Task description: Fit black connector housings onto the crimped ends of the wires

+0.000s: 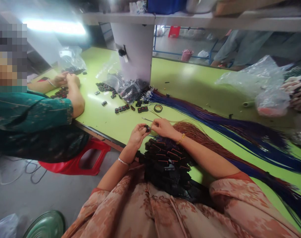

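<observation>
My left hand [137, 135] is closed on a small black plastic connector [147, 128], pinched between thumb and fingertips. Right up against it, my right hand [163, 128] is closed in a pinch on a thin wire; its fingertips partly hide the wire's end. Another thin wire with a metal tip [147, 119] sticks out just above my fingers. Below both hands lies a heap of black parts [165, 165], several with thin orange lines. A bundle of brown wires [192, 130] runs from beside my right wrist along the table.
Blue and purple wires [215, 122] stretch across the green table [185, 77]. A black tape roll [158, 108], small black connectors [122, 108] and a plastic bag [130, 91] lie ahead. At left a co-worker's hands [67, 79] handle parts. A red stool [98, 158] stands below.
</observation>
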